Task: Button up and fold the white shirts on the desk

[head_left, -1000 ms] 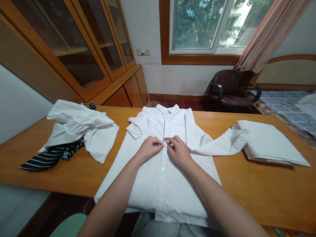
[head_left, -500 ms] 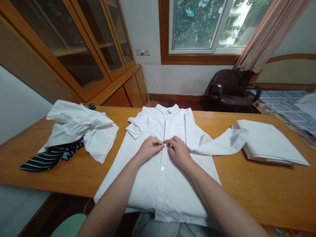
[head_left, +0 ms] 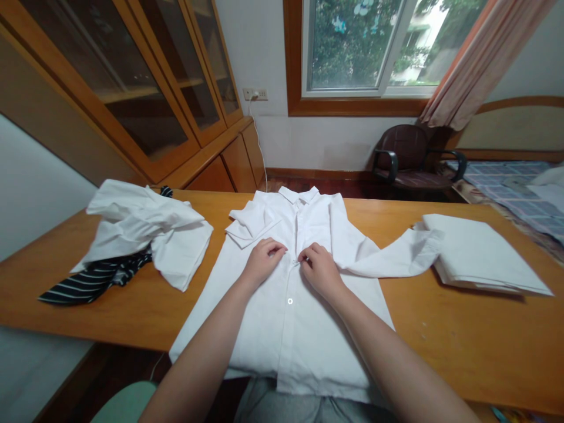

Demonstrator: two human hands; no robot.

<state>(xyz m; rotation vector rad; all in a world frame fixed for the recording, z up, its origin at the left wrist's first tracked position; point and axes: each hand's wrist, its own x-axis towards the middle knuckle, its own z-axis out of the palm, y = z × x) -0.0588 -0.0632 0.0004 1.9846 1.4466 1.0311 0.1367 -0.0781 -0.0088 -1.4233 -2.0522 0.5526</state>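
Note:
A white button-up shirt [head_left: 259, 311] lies front up, its collar at the far side and its hem toward me. My right hand [head_left: 319, 269] is closed in a pinch on the front placket, by a small button [head_left: 294, 262] at mid-chest. To the left of the placket, my left hand [head_left: 265, 261] rests on the shirt front with thumb and fingertips together; whether cloth is between them is hidden. Another white button [head_left: 289, 301] shows lower on the placket. One sleeve [head_left: 383, 258] stretches right, while the other lies folded on the left.
The shirt is on a wooden table [head_left: 462, 341]. At left lie a crumpled white garment [head_left: 150, 223] and a black striped tie [head_left: 88, 285]. Folded white cloth [head_left: 480, 252] touches the right sleeve's end. Beyond stand a cabinet [head_left: 194, 141] and a chair [head_left: 405, 153].
My left hand has drawn slightly left and away from the placket, so a gap shows between the hands. The right hand has moved slightly right and stays at the placket.

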